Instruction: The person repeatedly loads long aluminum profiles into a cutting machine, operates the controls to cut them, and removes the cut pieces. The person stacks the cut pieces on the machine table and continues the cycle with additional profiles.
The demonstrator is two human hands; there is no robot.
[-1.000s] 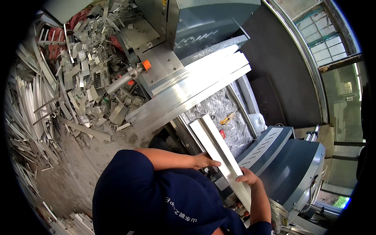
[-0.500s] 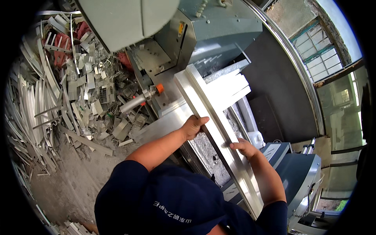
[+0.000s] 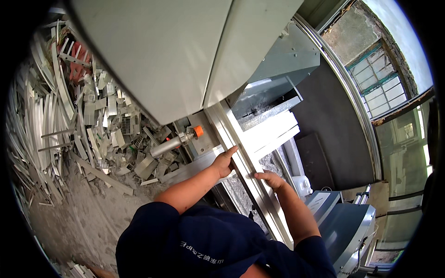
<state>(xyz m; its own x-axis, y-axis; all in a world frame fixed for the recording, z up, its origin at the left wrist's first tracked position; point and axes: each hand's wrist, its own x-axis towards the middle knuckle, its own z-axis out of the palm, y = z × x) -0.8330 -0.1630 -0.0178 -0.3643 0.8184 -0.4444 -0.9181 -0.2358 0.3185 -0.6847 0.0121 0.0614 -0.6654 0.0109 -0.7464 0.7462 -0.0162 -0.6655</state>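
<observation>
Aluminium profile [image 3: 241,157], both hands gripping, scrap-strewn floor [image 3: 74,139]

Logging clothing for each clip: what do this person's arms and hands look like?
Both hands are bare, no gloves: left hand, right hand. Forearms are uncovered. Short dark navy sleeves end near the elbows; the shirt bears small pale lettering. No watch or rings are visible.

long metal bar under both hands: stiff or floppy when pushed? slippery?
Likely stiff: the metal bar runs straight between the left hand and the right hand, with no visible sag. Its smooth, shiny face may be slippery. Being long, it could swing if held at one end.
</observation>
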